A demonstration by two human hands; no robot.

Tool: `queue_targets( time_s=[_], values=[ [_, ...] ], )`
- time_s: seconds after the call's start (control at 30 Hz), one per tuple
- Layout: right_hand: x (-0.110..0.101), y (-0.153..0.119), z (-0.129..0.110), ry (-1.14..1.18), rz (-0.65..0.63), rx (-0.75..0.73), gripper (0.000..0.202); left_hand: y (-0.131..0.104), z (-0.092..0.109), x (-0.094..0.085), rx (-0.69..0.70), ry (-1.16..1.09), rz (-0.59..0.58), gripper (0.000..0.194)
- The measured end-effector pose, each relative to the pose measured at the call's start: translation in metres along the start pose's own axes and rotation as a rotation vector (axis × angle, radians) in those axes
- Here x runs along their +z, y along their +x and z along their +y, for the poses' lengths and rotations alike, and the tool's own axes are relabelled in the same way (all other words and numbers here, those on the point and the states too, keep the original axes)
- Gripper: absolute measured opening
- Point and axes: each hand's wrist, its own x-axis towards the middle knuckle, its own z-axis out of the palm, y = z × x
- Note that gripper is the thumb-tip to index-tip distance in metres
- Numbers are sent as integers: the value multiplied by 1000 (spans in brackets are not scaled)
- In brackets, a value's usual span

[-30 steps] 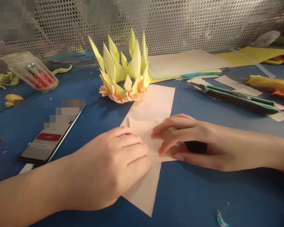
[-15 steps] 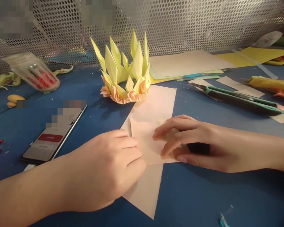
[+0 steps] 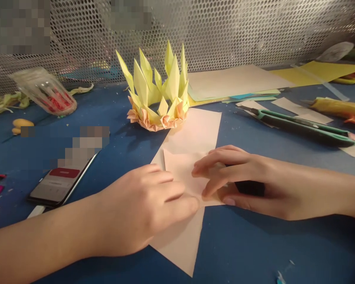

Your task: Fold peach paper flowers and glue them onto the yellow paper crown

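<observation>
A pale pink piece of paper [image 3: 182, 169] with a folded flap edge on its left lies across a longer strip of similar paper [image 3: 198, 128]. My left hand [image 3: 154, 205] is closed over the left part of the upper piece, fingers bent together, the index finger reaching furthest right; its thumb is hidden underneath. My right hand [image 3: 248, 183] rests at the right part of the same piece, fingers arched and apart, fingertips down on the paper, thumb by its lower right corner. Just beyond the strip stands a yellow folded-paper crown [image 3: 158, 94] with peach pieces round its base.
A phone [image 3: 56, 185] with a cable lies at left, below a tilted jar [image 3: 47, 94] of red bits. Green-handled snips [image 3: 307, 126] lie at right among paper scraps. Stacked paper sheets [image 3: 233, 81] rest at the back against a perforated metal panel [image 3: 225, 31].
My left index finger has straightened and slid right across the paper, closer to my right hand. My right hand stays in place. The view has shifted slightly.
</observation>
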Motion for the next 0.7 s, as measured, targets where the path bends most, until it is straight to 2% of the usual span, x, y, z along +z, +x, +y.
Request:
queue_targets(
  time_s=[0.17,0.27,0.43,0.5,0.6,0.7],
  values=[
    [1,1,2,1,3,-13,25,-2,2,-8,-9,-36,-59,32],
    [1,1,2,-3,0,-27,25,-1,4,-9,-9,-48,-42,30],
    [0,1,1,-34,-43,-110,32,2,7,7,-91,-74,102,25],
    [0,1,1,-39,-57,-124,33,1,7,15,-161,-95,108,21],
    [0,0,3,-48,-70,-111,33,-4,5,25,-330,-148,103,34],
    [1,-1,5,-73,-91,-103,36,-8,5,29,-506,-199,114,73]
  ],
)
